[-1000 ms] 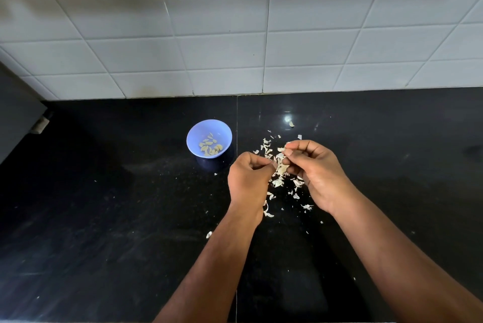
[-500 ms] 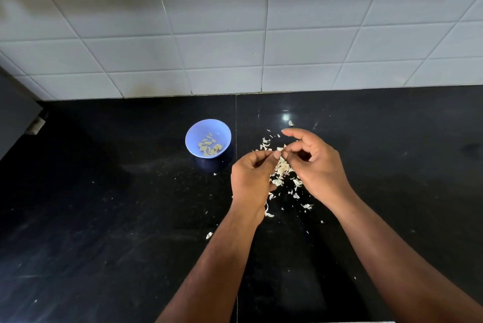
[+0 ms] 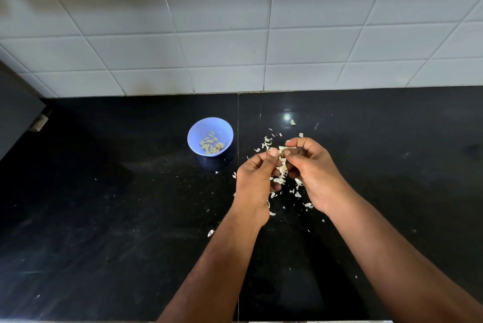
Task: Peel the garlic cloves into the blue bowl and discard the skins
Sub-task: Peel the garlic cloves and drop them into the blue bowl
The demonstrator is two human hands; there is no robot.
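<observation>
Now, hands: your two hands meet above the surface, right of the bowl, fingertips turned toward each other.
Left hand: fingers curled, thumb and forefinger pinching the pale garlic clove from its left side; back of the hand faces the camera.
Right hand: fingers curled round the same clove from the right, index finger arched over the top, thumb tucked beneath.
Forearms: both bare, running in from the bottom edge and converging toward the clove.
Blue bowl: stands on the surface to the left of your hands, apart from them, upright, holding a small heap of peeled cloves.
Skins: pale scraps scattered on the surface under and around your hands, a few strays farther out toward the wall and near your left wrist.
Surface: glossy black stone, a seam running front to back just right of the bowl, a light glare near the wall.
Wall: white rectangular tiles with thin grout lines.
Left edge: a dark grey panel; what it belongs to, you cannot tell.
</observation>
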